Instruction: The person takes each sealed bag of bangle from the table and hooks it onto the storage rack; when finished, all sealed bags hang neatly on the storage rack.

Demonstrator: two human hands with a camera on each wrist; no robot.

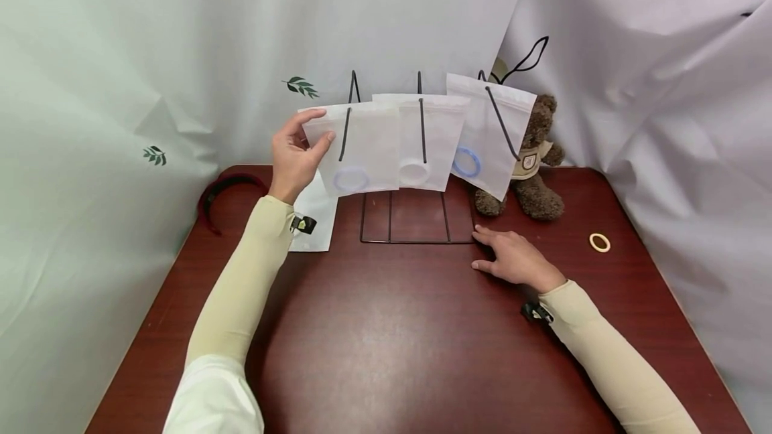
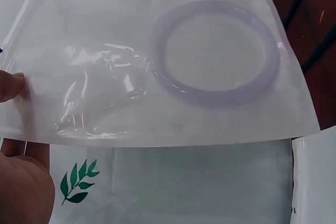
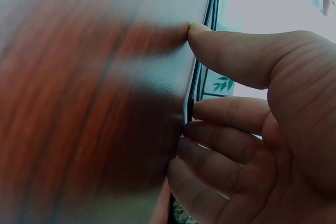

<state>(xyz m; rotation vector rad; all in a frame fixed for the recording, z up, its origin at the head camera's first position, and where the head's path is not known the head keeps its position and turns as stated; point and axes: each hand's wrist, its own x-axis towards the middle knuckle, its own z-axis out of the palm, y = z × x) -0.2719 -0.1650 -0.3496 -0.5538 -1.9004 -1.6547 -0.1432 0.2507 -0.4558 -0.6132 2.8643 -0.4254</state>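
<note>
My left hand (image 1: 293,163) pinches the left top corner of a translucent zip bag (image 1: 376,142) between thumb and fingers. The bag hangs on the left hook of a black wire rack (image 1: 416,242), and inside it lies a lavender bangle (image 2: 215,98). On the middle hook hangs a second bag (image 1: 443,132) with a whitish bangle (image 1: 414,182). A third bag (image 1: 503,116), holding a blue bangle (image 1: 478,165), hangs tilted from the right hook. My right hand (image 1: 515,258) rests on the table, fingers extended, fingertips at the front right corner of the rack's base.
A brown teddy bear (image 1: 539,196) sits behind the right bag. Off to the right on the red-brown table (image 1: 374,340) lies a cream ring (image 1: 592,242). A dark red headband (image 1: 232,174) and a white flat packet (image 1: 316,220) lie at the left. White curtains (image 1: 241,39) enclose the table.
</note>
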